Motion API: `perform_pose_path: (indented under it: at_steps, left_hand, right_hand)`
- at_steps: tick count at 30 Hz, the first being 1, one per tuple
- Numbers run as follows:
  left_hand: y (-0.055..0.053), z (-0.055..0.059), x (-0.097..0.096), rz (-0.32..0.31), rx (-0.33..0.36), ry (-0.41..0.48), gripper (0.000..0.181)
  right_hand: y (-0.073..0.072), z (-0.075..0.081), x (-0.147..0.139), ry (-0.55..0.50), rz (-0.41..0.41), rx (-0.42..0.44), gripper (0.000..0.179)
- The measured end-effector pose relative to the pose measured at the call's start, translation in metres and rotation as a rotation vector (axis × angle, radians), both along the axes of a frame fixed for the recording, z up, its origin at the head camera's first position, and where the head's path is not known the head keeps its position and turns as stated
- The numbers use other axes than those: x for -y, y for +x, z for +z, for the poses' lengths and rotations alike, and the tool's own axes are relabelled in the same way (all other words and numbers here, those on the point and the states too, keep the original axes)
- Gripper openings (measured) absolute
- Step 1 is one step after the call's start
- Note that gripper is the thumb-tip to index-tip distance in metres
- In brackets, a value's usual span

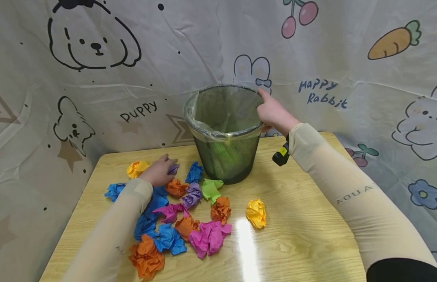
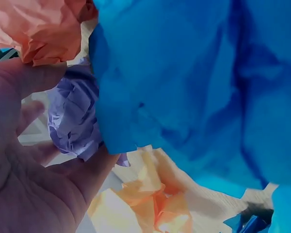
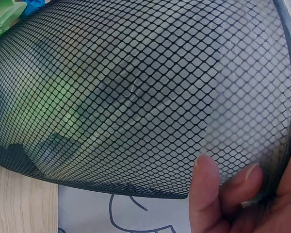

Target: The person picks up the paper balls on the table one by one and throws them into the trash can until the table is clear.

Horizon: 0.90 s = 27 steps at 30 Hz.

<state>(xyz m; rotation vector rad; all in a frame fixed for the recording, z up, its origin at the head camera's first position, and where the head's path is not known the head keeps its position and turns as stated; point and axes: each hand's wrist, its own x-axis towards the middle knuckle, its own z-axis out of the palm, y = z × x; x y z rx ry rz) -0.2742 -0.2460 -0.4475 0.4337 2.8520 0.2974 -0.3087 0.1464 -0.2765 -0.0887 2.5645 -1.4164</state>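
My left hand (image 1: 160, 170) is at the back left of the table, its thumb and fingers round a purple crumpled paper ball (image 2: 73, 114). In the head view the hand covers most of that ball. At the back stands a black mesh wastebasket (image 1: 223, 156) with a clear liner folded over its rim, something green showing low inside. My right hand (image 1: 276, 113) grips the basket's right rim, and its fingertips (image 3: 206, 179) press the outside of the mesh. Close by the left hand lie an orange paper ball (image 1: 176, 188) and a large blue crumpled paper (image 2: 169, 87).
Several crumpled papers in blue, orange, pink, purple and green, such as a pink one (image 1: 210, 238), cover the left and middle of the wooden table (image 1: 296, 219). A yellow ball (image 1: 256, 213) lies apart to the right. A printed curtain (image 1: 204, 43) hangs behind.
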Motion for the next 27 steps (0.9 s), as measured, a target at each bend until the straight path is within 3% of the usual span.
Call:
perform_pose_path:
  at_steps: [13, 19, 27]
  left_hand:
    - [0.001, 0.0023, -0.0052, -0.015, 0.069, -0.022, 0.052]
    - [0.003, -0.0012, -0.0037, -0.008, 0.057, -0.03, 0.043]
    - [0.0052, 0.0009, -0.0053, -0.007, -0.002, 0.023, 0.028]
  right_hand:
    - [0.0006, 0.0005, -0.0013, 0.015, -0.001, -0.009, 0.077]
    - [0.0003, 0.0006, -0.0002, 0.016, -0.002, -0.006, 0.077]
    - [0.0021, 0.0005, 0.0013, 0.011, -0.008, -0.016, 0.077]
